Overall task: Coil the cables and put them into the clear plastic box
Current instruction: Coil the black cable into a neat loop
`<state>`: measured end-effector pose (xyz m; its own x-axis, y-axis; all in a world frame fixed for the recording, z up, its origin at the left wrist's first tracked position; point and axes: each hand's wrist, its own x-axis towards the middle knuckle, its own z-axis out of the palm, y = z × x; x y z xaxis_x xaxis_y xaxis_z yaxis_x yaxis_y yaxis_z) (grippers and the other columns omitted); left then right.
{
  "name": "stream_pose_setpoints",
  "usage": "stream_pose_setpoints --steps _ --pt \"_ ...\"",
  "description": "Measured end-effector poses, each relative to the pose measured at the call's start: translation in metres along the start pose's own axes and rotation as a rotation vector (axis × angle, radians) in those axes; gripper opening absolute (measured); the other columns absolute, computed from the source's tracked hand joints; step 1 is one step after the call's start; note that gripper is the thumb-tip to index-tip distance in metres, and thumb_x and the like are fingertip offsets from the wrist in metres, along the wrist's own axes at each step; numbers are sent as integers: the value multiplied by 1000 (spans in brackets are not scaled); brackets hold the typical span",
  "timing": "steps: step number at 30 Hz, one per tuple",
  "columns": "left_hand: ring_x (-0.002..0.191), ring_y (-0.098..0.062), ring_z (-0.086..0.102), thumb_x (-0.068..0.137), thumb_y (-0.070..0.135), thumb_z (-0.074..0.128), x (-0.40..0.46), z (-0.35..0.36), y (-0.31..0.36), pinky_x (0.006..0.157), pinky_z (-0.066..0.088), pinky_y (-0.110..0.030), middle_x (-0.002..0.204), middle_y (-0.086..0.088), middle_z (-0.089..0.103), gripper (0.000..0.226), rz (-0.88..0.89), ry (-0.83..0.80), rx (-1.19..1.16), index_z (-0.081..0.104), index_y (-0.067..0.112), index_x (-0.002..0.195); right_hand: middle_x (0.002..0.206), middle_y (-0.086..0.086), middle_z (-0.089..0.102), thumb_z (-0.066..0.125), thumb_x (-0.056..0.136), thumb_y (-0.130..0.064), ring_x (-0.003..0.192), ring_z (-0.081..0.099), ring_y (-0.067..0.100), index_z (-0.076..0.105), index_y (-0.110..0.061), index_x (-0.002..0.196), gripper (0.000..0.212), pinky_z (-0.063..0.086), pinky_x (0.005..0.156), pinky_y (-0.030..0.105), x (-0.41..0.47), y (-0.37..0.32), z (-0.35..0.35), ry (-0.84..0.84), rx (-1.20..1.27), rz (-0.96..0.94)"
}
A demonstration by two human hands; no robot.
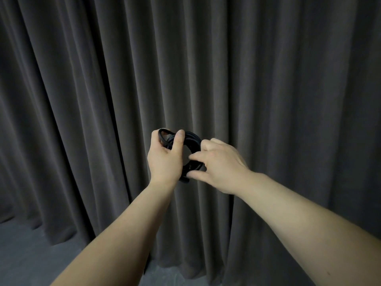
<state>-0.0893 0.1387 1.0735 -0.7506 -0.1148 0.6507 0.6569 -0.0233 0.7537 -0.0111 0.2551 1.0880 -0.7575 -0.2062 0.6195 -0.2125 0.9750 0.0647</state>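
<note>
A black cable [192,139] is wound into a small round coil and held up in the air before a curtain. My left hand [165,159] grips the coil's left side, thumb over the top loops. My right hand [218,166] holds the coil's right and lower part, with thumb and fingers pinching the loops near a dark plug end at the bottom. Much of the coil is hidden behind both hands. The clear plastic box is out of sight.
A dark grey pleated curtain [268,79] fills the whole background. A strip of grey floor [31,254] shows at the lower left beneath the curtain's hem.
</note>
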Motion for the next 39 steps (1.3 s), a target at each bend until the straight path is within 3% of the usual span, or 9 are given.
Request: stream_pose_setpoints --steps 5,11,15,18,25,28,31,35,39 --pt "60 0 49 90 36 64 -1 -5 -5 61 40 -9 73 11 57 20 39 -11 45 57 19 98 82 -6 67 57 92 -37 81 64 13 73 -26 97 20 52 75 32 4 -3 -2 182 467 182" --pt "70 7 53 91 38 63 5 -9 -7 71 39 -4 79 13 58 30 65 1 116 59 21 115 66 1 68 50 96 -9 61 68 17 66 -20 83 24 54 58 27 1 -6 -5 254 1137 400" --pt "76 1 58 91 43 62 18 -7 -6 78 46 -21 79 12 63 32 30 55 78 63 11 95 68 11 69 54 90 4 61 69 19 67 -14 85 22 55 60 25 -7 -6 -5 180 1176 349" --pt "93 -13 64 87 51 62 22 -7 -8 89 51 -32 93 4 68 44 -5 100 58 65 12 107 63 10 66 59 83 10 62 68 21 67 -15 80 27 54 58 23 -14 -10 -2 68 1141 282" --pt "79 4 57 87 42 67 15 -13 -2 69 41 -4 91 9 63 33 3 12 114 60 16 106 51 5 62 48 84 11 42 57 14 66 -8 68 30 48 45 22 -7 23 -15 245 1148 469" --pt "65 7 52 86 41 68 9 -13 0 61 39 -3 82 11 60 28 29 -27 153 55 21 100 60 8 67 55 79 -8 57 65 26 67 -10 65 18 51 56 33 -1 29 -11 147 738 481" --pt "62 1 51 85 38 70 3 -13 -1 56 38 -5 78 9 58 27 41 -31 173 54 20 98 69 2 69 61 80 -20 68 63 16 70 -14 71 14 48 61 26 3 18 -14 55 539 385" --pt "60 0 49 85 35 71 -5 -13 1 60 39 -5 77 9 59 25 73 -91 156 54 22 97 96 -9 69 64 86 -21 91 62 5 68 -26 94 11 47 78 24 16 10 -14 168 946 411" --pt "74 6 57 82 34 73 -10 -17 3 70 41 -5 81 15 63 24 163 -166 128 53 29 94 127 -5 61 45 94 -33 117 55 12 64 -28 116 29 44 91 38 14 26 -14 -155 1555 537"
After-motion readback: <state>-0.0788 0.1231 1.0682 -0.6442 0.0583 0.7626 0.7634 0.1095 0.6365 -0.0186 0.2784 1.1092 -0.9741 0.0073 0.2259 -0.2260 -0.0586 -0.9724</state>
